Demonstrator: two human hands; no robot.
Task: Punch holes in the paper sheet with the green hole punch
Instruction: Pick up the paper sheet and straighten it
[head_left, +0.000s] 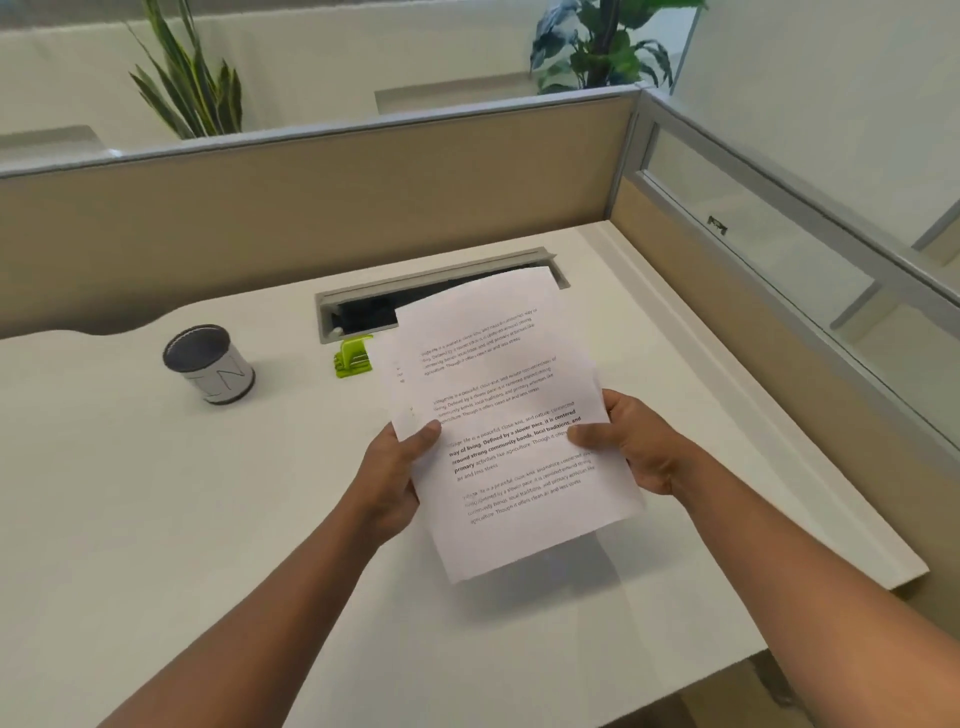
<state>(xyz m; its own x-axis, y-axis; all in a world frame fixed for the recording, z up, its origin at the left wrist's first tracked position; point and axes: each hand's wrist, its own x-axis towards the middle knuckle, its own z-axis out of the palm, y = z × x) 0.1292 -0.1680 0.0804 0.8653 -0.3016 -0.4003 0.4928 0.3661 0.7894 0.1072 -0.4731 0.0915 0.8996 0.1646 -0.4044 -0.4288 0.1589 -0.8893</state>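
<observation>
Desk (156, 519): white top; its near edge runs out of your view.
Partition (311, 218): beige panels behind and to your right.
Paper sheet (498, 415): printed, held up over the desk; its text is too small to read.
Cable tray (363, 306): grey slot, its right part hidden by the sheet.
Left hand (395, 467): you grasp the sheet's left edge, thumb on top; fingers hidden behind.
Right hand (628, 441): grasps the right edge likewise.
Pen cup (210, 364): grey, left of the punch.
Green hole punch (352, 357): on the desk, partly covered by the sheet.
</observation>
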